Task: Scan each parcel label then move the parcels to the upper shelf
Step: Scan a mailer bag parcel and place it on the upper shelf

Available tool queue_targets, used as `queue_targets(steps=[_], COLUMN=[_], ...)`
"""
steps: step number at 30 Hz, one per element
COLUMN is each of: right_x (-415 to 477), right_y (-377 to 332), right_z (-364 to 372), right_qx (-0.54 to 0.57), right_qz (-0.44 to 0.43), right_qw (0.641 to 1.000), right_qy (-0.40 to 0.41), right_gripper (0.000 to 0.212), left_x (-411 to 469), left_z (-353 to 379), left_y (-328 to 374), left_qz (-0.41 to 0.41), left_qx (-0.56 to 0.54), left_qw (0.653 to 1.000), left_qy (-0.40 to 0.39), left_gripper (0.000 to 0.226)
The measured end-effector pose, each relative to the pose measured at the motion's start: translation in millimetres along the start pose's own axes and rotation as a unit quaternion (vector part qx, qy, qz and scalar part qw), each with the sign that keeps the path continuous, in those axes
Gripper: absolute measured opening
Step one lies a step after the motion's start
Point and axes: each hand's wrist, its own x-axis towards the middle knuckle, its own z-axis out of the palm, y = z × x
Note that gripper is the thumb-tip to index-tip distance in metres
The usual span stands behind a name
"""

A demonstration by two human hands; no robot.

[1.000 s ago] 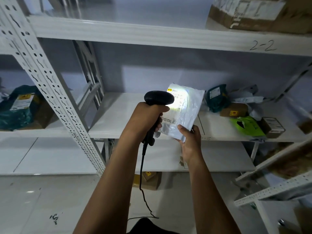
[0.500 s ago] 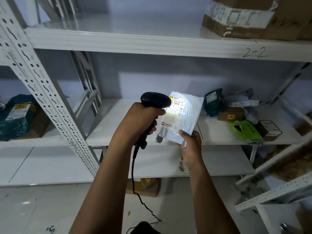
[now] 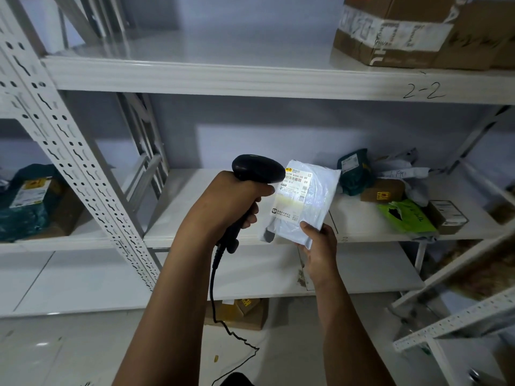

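Between right fingers [image 3: 308,229], parcel [image 3: 304,202] corner.

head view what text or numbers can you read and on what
"2-2": handwritten on the front edge of the upper shelf.
"H306-00 09": label on the white parcel held by the right hand; its other print is too small to read.
Tape print on the cardboard box: blurred, unreadable.
Labels on the teal parcel, brown box and green bag: too small to read.
Scanner in the left hand: no text visible.
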Motion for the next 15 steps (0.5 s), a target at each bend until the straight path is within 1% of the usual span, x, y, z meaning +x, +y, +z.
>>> queue_targets(steps=[3, 7, 9, 12, 15], right_x=[2, -2, -3, -4, -6], right_y=[5, 10, 12, 15, 15], right_z=[-1, 2, 3, 5, 7], right_qx=[0.006, 0.011, 0.011, 0.009, 0.019], right_qz=[0.000, -0.004, -0.009, -0.013, -0.011], right_qw=[1.000, 1.000, 0.999, 0.999, 0.998], right_qy=[-0.005, -0.022, -0.032, -0.043, -0.052], right_gripper=[0.044, 0.057, 0.058, 0.052, 0.038], left_x=[-1, -1, -1, -1, -1], left_z=[-6, -13, -16, -19, -21], left_y=[-2, -6, -8, -11, -13], left_qz=[-0.002, -0.004, -0.006, -0.006, -0.008], left_qx=[-0.001, -0.005, -0.009, -0.012, -0.012], left_qw=[1.000, 1.000, 1.000, 1.000, 1.000], left_qy=[0.002, 0.009, 0.009, 0.011, 0.009], left_gripper=[0.024, 0.025, 0.025, 0.025, 0.024])
